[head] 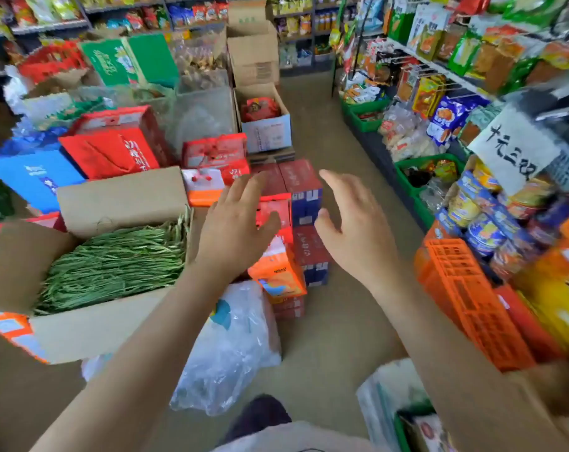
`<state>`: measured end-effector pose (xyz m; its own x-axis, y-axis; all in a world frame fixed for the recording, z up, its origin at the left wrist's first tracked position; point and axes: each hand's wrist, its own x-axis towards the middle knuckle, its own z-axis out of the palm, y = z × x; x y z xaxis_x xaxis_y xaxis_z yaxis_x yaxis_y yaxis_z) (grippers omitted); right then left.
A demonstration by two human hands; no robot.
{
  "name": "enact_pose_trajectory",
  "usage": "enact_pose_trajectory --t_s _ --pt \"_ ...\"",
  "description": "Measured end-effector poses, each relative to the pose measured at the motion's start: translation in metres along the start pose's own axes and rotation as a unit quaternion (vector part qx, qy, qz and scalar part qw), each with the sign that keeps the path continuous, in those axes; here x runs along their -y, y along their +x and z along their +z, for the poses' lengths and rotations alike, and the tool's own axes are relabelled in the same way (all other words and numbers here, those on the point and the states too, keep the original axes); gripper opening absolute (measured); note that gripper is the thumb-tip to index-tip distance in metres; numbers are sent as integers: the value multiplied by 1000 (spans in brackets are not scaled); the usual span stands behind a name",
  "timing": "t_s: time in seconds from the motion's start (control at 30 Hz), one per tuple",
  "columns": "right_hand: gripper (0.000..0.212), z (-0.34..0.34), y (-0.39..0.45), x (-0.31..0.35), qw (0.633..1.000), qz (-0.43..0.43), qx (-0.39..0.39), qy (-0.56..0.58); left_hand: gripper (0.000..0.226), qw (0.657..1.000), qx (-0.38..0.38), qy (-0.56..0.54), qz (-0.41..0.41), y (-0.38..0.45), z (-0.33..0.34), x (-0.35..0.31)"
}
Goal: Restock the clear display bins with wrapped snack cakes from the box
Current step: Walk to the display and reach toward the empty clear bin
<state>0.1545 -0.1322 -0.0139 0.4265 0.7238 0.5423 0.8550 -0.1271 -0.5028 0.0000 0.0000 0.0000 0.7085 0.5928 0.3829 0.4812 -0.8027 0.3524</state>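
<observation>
— Head view, shop aisle. Risks from this position?

— Crowded floor: stacked red cartons (301, 203) straight ahead, orange crate (469, 298) at right, clear plastic bags (231, 347) underfoot. Likely trip or knock if stepping forward without looking down. Also a possible wrong pick: several open boxes about, none showing snack cakes for certain.

— Location of the supply box?

— Cannot tell. Cardboard box (91, 324) at left holds long green stalks, not cakes. Small open box (270, 125) further down the aisle holds red wrapped packs; contents too blurred to name. Clear display bins (201, 106) at left rear, well apart from both hands, partly filled.

— Hands?

— Left hand (240, 223) raised in mid-air, fingers spread and relaxed, gripping nothing. Right hand (355, 230) likewise raised, fingers straight and apart, thumb out, empty. Neither touching any carton or bag, so far as visible. Restocking judged not yet begun at this point.
</observation>
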Motion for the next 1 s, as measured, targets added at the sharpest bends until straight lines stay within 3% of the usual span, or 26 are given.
enact_pose_trajectory --t_s 0.1,0.2,0.4,0.53,0.8,1.0 --pt "51 19 -17 -42 998 56 31 2 64 994 80 -70 5 7 52 7" --pt "50 45 -28 -85 987 118 110 3 67 982 152 -111 -17 15 100 21" --pt "45 96 21 -142 947 214 235 49 51 957 200 -170 -122 69 163 71" --pt "46 116 74 -171 933 229 277 24 64 949 218 -174 -151 118 186 101" --pt "46 132 168 -245 929 260 261 -13 55 947 233 -162 -147 228 238 116" --pt "46 147 245 -336 927 234 281 -80 51 961 222 -91 -135 317 290 121"
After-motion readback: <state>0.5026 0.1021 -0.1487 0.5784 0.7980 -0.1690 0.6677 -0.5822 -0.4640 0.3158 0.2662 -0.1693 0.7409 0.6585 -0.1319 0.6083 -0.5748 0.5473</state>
